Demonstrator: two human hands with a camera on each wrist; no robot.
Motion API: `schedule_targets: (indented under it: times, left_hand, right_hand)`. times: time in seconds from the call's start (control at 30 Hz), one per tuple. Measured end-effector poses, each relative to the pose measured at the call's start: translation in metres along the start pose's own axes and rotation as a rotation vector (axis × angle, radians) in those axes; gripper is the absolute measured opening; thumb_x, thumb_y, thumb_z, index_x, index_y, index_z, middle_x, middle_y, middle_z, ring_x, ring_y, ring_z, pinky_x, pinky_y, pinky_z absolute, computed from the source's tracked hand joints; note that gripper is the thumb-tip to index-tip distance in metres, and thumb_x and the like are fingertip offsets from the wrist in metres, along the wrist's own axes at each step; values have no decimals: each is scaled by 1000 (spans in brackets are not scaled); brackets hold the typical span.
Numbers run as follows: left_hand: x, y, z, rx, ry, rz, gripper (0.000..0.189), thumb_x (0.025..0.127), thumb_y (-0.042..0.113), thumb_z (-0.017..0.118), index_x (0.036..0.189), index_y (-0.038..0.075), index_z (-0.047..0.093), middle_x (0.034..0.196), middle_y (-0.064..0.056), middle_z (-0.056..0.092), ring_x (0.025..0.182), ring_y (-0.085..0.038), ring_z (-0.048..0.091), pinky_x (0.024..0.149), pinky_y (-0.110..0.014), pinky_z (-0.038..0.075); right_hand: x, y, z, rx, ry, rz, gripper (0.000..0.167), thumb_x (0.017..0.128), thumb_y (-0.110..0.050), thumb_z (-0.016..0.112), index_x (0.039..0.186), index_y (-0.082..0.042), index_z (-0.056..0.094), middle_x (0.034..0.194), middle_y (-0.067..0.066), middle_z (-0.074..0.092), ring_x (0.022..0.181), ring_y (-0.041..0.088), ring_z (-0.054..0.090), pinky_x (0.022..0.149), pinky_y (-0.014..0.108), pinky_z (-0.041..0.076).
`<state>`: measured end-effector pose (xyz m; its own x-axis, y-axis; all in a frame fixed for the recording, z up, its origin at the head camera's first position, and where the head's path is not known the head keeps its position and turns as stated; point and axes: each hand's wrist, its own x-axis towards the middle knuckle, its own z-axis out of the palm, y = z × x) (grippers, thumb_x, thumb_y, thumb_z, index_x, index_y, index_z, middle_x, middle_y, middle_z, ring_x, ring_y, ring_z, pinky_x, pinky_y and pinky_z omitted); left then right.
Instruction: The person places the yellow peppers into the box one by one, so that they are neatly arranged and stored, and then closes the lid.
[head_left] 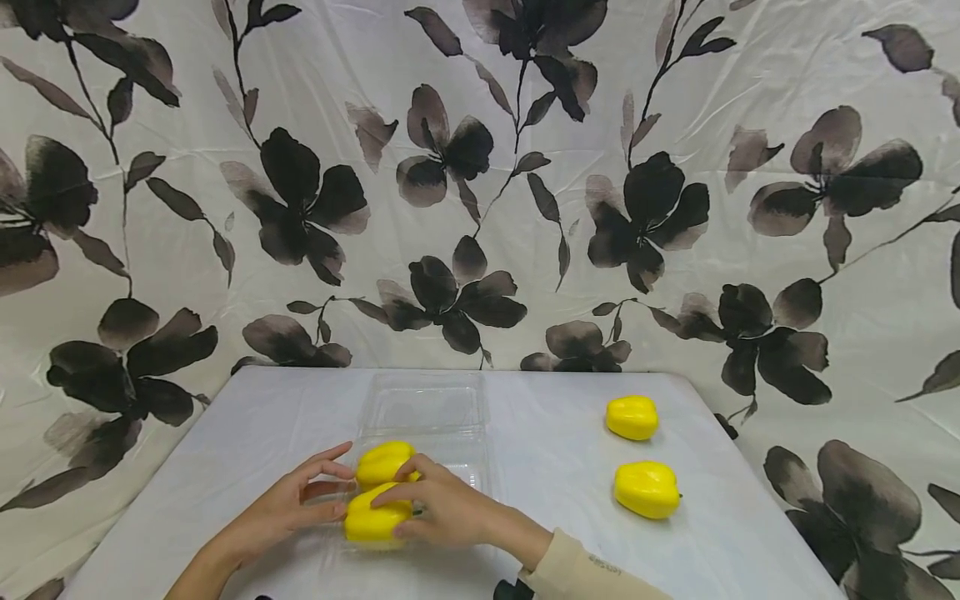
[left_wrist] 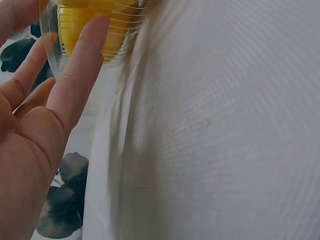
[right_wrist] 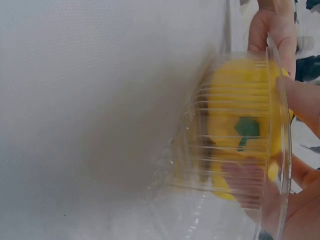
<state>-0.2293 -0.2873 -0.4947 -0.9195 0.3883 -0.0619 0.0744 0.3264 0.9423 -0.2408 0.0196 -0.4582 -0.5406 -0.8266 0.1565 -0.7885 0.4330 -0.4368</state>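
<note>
Two yellow bell peppers lie one behind the other in the left part of a clear plastic clamshell container (head_left: 468, 454). My right hand (head_left: 453, 504) reaches in from the right and grips the front bell pepper (head_left: 366, 523), with other fingers against the rear bell pepper (head_left: 382, 460). A green stem (right_wrist: 247, 128) shows through the ribbed wall in the right wrist view. At the container's left side is my left hand (head_left: 288, 504), its fingers spread and extended. In the left wrist view one fingertip (left_wrist: 97, 30) lies against the clear wall.
Two more yellow bell peppers, a back one (head_left: 632, 417) and a nearer one (head_left: 647, 490), lie on the right of the white-covered table (head_left: 555, 467). The container's open lid (head_left: 427, 406) extends toward the back edge. A floral cloth (head_left: 480, 208) hangs behind the table.
</note>
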Motion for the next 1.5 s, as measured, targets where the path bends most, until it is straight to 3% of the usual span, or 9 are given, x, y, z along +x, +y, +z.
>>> schedule_targets:
  times: [0.13, 0.3, 0.7, 1.07, 1.5]
  left_hand:
    - [1, 2, -1, 12, 5, -2, 40, 101, 23, 75, 136, 9, 60, 178, -14, 12, 142, -43, 52, 113, -52, 51]
    - [2, 3, -1, 15, 10, -6, 42, 100, 25, 76, 135, 9, 60, 178, -16, 11, 142, -46, 51, 110, -51, 53]
    - [3, 1, -1, 11, 23, -28, 43, 99, 25, 78, 134, 9, 61, 178, -16, 12, 142, -45, 52, 111, -56, 51]
    - [2, 3, 0, -3, 17, -34, 44, 99, 25, 78, 135, 8, 60, 178, -16, 12, 143, -46, 50, 112, -56, 51]
    - [2, 5, 1, 7, 16, -42, 43, 99, 26, 78, 135, 9, 61, 178, -14, 13, 143, -44, 51, 110, -52, 53]
  right_hand:
    - [-2, 2, -4, 6, -6, -13, 38, 103, -24, 73, 141, -30, 69, 140, 2, 53, 127, 9, 52, 102, 23, 49]
    - [-5, 0, -10, -7, 10, -18, 36, 104, -25, 72, 140, -29, 69, 145, 4, 54, 131, 13, 53, 103, 26, 51]
    - [-22, 9, -43, 41, 23, 94, 39, 102, -23, 73, 140, -31, 68, 151, 2, 53, 136, 18, 52, 108, 33, 52]
    - [-60, 35, -100, 39, 89, 125, 41, 101, -18, 74, 141, -24, 68, 151, 4, 52, 139, 24, 53, 112, 47, 52]
    - [-112, 86, -146, -32, 186, 204, 46, 97, -17, 79, 141, -19, 67, 152, 12, 53, 140, 35, 53, 109, 57, 52]
